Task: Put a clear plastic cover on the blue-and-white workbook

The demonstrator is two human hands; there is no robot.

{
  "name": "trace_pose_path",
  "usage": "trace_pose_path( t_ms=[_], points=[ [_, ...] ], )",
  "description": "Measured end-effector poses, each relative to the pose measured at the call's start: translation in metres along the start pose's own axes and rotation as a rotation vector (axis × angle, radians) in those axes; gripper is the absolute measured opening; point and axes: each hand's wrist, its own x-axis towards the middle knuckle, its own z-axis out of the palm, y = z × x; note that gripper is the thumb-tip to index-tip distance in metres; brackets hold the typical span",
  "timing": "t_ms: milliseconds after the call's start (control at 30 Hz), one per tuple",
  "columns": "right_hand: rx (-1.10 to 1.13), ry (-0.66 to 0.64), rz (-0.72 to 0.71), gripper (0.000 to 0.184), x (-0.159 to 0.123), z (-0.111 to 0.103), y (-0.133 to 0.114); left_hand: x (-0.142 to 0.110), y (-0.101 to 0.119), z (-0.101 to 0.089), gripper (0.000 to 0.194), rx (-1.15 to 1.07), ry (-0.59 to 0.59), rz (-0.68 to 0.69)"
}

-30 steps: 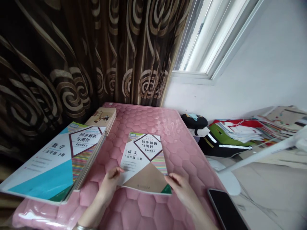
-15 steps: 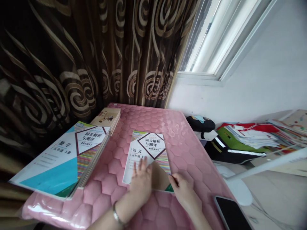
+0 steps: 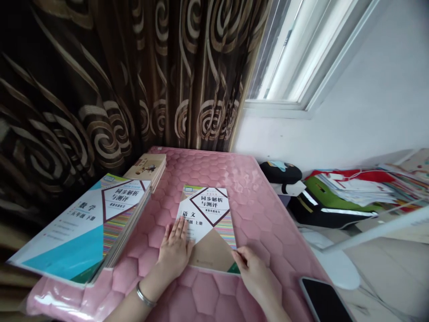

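Note:
A thin workbook (image 3: 209, 250) with a white, tan and striped cover lies flat on the pink quilted tablecloth (image 3: 208, 295). Over its lower left edge rests my left hand (image 3: 174, 250), fingers stretched out, a silver bangle on the wrist. At the lower right edge, my right hand (image 3: 253, 268) pinches the workbook between thumb and curled fingers. To the left lies a stack of larger workbooks (image 3: 63, 232), the top one white and blue. Behind that stack sits a pile of brown-covered booklets (image 3: 147, 167).
A phone (image 3: 325, 299) lies at the table's right front edge, beside a white lamp base (image 3: 342, 268). Further right are a black pouch (image 3: 281, 173), a green and black bag (image 3: 330, 208) and loose papers (image 3: 358, 190). A patterned curtain (image 3: 187, 71) hangs behind the table.
My left hand has slid left across the cover to its left edge, uncovering the tan area. My right hand stays at the lower right edge. The view has shifted slightly.

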Motion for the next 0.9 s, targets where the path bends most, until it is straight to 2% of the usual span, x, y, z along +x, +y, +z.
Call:
trace_pose_path(
  t_ms=[133, 233, 300, 367, 467, 600, 700, 767, 800, 900],
  points=[
    [0.009, 0.008, -0.024, 0.025, 0.002, 0.002, 0.002, 0.023, 0.015, 0.003, 0.057, 0.037, -0.063, -0.093],
    [0.042, 0.010, -0.059, 0.026, 0.004, 0.006, 0.006, 0.065, 0.038, 0.003, 0.061, 0.000, -0.160, -0.161],
    [0.073, 0.025, -0.093, 0.027, 0.006, 0.010, 0.011, 0.097, 0.047, 0.003, 0.062, -0.075, -0.223, -0.129],
    [0.103, 0.042, -0.115, 0.028, 0.007, 0.014, 0.014, 0.126, 0.046, 0.004, 0.062, -0.137, -0.248, -0.069],
    [0.127, 0.054, -0.116, 0.029, 0.007, 0.017, 0.015, 0.154, 0.027, 0.008, 0.062, -0.166, -0.247, -0.063],
    [0.006, -0.014, -0.088, 0.027, 0.008, 0.010, 0.013, 0.163, -0.001, 0.013, 0.063, -0.157, -0.212, -0.084],
    [-0.221, -0.065, -0.103, 0.021, 0.017, -0.003, 0.006, 0.162, -0.005, 0.016, 0.063, -0.140, -0.175, -0.070],
    [-0.376, -0.010, -0.156, 0.019, 0.032, -0.010, -0.010, 0.161, -0.003, 0.016, 0.064, -0.133, -0.164, -0.066],
    [-0.424, 0.040, -0.192, 0.023, 0.042, -0.011, -0.023, 0.161, -0.002, 0.017, 0.064, -0.132, -0.164, -0.065],
    [-0.363, 0.097, -0.422, 0.039, 0.083, 0.003, -0.069, 0.161, -0.001, 0.017, 0.063, -0.125, -0.180, -0.059]
  ],
)
